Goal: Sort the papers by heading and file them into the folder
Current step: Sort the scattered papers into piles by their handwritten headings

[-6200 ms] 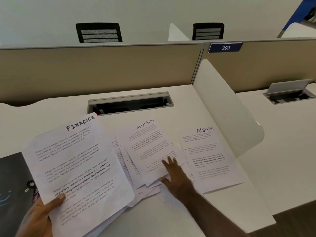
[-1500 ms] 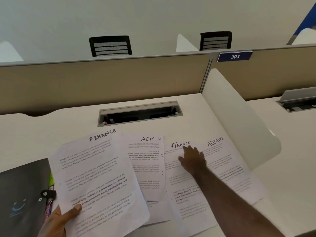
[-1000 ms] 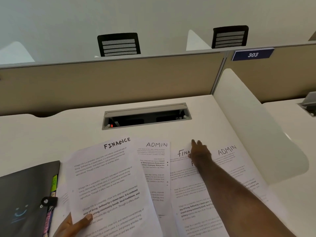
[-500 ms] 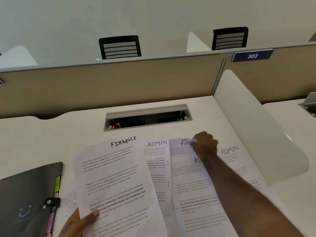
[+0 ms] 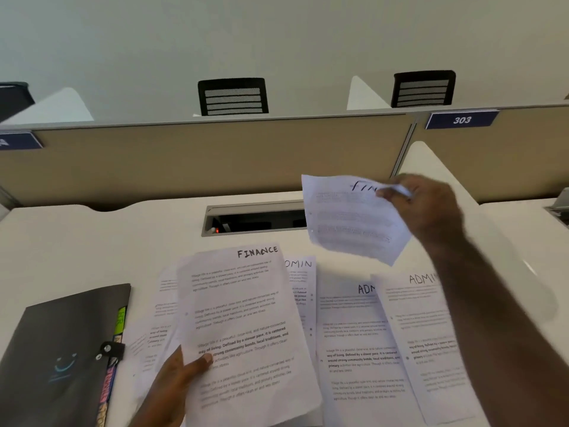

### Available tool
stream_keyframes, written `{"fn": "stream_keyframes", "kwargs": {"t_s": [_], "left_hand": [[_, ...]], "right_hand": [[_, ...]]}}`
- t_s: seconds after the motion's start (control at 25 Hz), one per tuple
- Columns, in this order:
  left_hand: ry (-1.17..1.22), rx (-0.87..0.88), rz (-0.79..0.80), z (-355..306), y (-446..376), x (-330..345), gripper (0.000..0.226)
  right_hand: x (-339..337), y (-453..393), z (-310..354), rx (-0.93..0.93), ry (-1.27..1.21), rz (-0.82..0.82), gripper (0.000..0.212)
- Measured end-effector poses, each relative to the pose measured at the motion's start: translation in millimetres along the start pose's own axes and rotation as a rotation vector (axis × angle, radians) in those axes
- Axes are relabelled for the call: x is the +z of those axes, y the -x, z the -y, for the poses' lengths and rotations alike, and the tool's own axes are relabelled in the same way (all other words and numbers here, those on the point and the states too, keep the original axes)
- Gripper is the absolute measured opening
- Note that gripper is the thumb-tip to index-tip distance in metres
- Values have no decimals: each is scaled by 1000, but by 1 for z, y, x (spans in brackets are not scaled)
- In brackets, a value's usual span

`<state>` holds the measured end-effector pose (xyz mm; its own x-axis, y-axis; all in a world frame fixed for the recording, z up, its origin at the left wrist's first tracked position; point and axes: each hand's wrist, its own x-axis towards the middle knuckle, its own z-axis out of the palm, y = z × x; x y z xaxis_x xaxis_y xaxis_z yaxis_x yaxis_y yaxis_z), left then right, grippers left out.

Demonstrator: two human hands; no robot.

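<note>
Far left: dark matt plastic folder (image 5: 61, 349), rectangular, snap-strap closure, coloured index tabs along its right edge; flat on the white worktop (image 5: 92, 241), long axis running away, tilted right.

Left hand (image 5: 172, 386): thumb curled over the lower left edge of a white printed sheet headed FINANCE (image 5: 243, 328), heading at the far end, long axis leaning right.

Centre: three flat white sheets headed ADMIN (image 5: 357, 343), overlapping on the worktop, headings far.

Right hand (image 5: 428, 208): raised above the worktop, fingers pinching the top edge of a blurred, slightly curled white sheet (image 5: 348, 217), heading partly hidden, sheet hanging downward.
</note>
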<state>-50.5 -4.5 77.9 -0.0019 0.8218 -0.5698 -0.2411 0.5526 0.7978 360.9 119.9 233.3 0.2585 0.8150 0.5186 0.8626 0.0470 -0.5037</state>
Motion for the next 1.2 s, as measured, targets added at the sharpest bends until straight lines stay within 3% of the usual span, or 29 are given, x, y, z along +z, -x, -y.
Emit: {"fn": "stream_keyframes", "kwargs": {"t_s": [0.08, 0.2, 0.28, 0.32, 0.48, 0.64, 0.72, 0.92, 1.04, 1.2], "left_hand": [[-26, 40, -2, -2, 3, 7, 35], [-41, 73, 22, -7, 4, 12, 35], [-50, 69, 43, -9, 1, 13, 34], [-60, 65, 51, -10, 0, 15, 34], [-126, 63, 179, -13, 6, 31, 39], [-106, -140, 430, -11, 13, 36, 64], [-92, -206, 463, -6, 12, 33, 67], [-59, -274, 414, 1, 15, 35, 44], [54, -335, 323, 1, 13, 33, 54], [-60, -185, 380, 4, 7, 36, 44]], "right_hand": [[-45, -4, 37, -73, -107, -11, 25], [-95, -5, 75, -112, -375, 96, 4], [-103, -6, 79, -90, -541, 200, 9], [-98, -5, 76, -58, -597, 274, 5], [-34, 15, 58, 166, -597, 639, 31], [40, 52, 38, 241, -460, 959, 33], [62, 65, 30, 256, -431, 991, 30], [78, 77, 20, 346, -397, 1107, 32], [81, 76, 16, 330, -359, 1049, 30], [85, 77, 21, 301, -350, 929, 39]]}}
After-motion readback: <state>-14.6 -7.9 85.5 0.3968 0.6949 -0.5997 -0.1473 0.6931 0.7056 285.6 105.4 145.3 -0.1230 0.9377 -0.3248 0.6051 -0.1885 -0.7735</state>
